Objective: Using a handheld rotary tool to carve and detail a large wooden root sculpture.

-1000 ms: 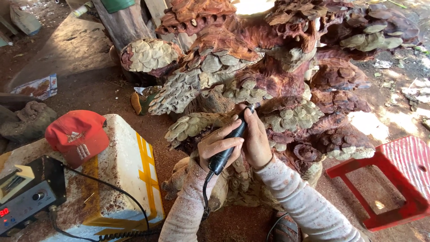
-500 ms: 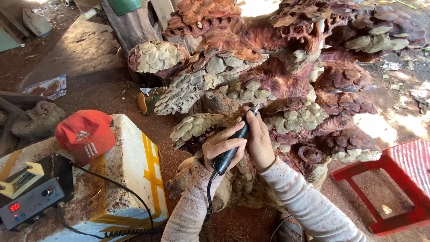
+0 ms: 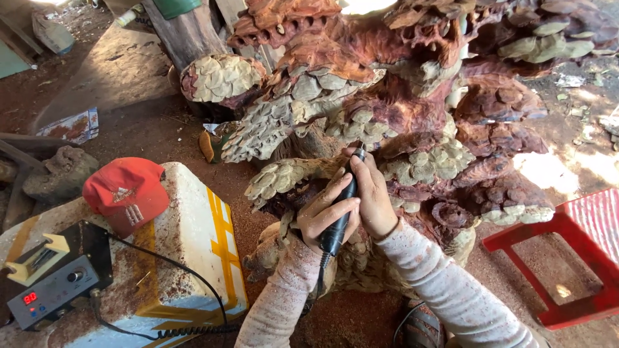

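A black rotary carving handpiece [image 3: 338,219] is clamped in the fingers of both the left hand [image 3: 322,216] and right hand [image 3: 373,196], its tip against the scaly reddish wood root sculpture [image 3: 412,109], beside a foam box [image 3: 193,245] carrying a red cap [image 3: 126,193]

An outdoor woodcarving workshop: dirt floor [image 3: 161,138], huge carved root sculpture [image 3: 400,96], power controller [image 3: 55,283].

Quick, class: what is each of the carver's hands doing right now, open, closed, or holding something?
Left hand: closed around the black rotary carving tool.
Right hand: closed on the same tool nearer its tip, at the wood sculpture.
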